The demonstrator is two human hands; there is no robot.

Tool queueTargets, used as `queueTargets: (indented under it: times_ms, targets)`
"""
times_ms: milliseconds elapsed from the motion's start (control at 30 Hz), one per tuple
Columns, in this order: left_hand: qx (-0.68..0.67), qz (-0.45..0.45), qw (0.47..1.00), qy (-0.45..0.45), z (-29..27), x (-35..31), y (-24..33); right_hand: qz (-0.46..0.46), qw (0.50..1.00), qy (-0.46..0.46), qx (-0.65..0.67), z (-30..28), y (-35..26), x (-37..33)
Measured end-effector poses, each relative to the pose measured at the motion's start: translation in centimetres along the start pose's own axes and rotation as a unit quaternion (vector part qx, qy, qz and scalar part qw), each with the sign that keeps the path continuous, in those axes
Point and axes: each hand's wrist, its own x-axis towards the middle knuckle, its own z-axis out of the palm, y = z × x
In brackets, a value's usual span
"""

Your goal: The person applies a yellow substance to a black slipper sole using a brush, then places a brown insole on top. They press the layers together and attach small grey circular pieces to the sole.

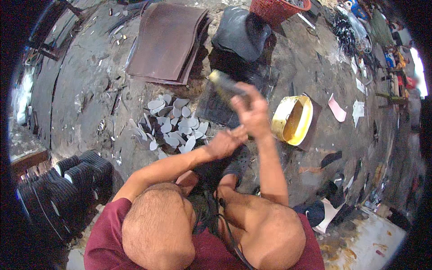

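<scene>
My right hand (254, 110) is raised over a black slab (218, 105), its fingers closed round a dark brush-like tool (227, 84) with a yellowish end. Motion smears the tool, so its exact kind is unclear. Just below, near the right wrist, my left hand (227, 143) has its fingers drawn together; anything in them is hidden. Left of the slab lies a loose pile of grey, rounded, sole-shaped cutouts (173, 123). To the right of my right hand stands a yellow-smeared oval tub (288, 105) with its top off, resting on a dark brown sheet (313, 121).
Brown sheets (166, 40) are stacked at the far left of centre. Beside them sit a black rounded bundle (240, 33) and a red basket (279, 11). Stacked black soles (63, 189) fill the near left. Scraps, including a pink piece (336, 108), litter the floor.
</scene>
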Motion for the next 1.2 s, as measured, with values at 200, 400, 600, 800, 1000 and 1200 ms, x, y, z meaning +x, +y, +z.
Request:
queueTargets:
  times_ms: [200, 400, 600, 800, 1000, 1200]
  targets:
    - [0.094, -0.050, 0.991, -0.078, -0.5, 1.7, -4.8, -0.009, 0.997, 0.066, 0.048, -10.0, -0.5, 6.4]
    - [0.132, -0.071, 0.983, -0.107, 1.2, 0.0, -3.2, -0.068, 0.992, -0.044, -0.094, -6.3, 7.1, 7.2]
    - [0.115, -0.073, 0.984, -0.112, 0.0, -0.4, -2.9, -0.191, 0.928, -0.220, -0.232, 2.2, 12.9, 8.4]
    - [0.089, -0.084, 0.988, -0.094, -0.3, -0.6, -3.0, -0.174, 0.867, -0.279, -0.375, 4.1, 12.5, 12.7]
    - [0.080, -0.100, 0.986, -0.104, 0.5, -0.3, -3.2, -0.284, 0.826, -0.304, -0.381, 3.4, 13.5, 11.4]
    - [0.090, -0.090, 0.987, -0.096, 0.4, -0.8, -3.6, -0.009, 0.832, -0.309, -0.460, -2.7, 12.5, 9.7]
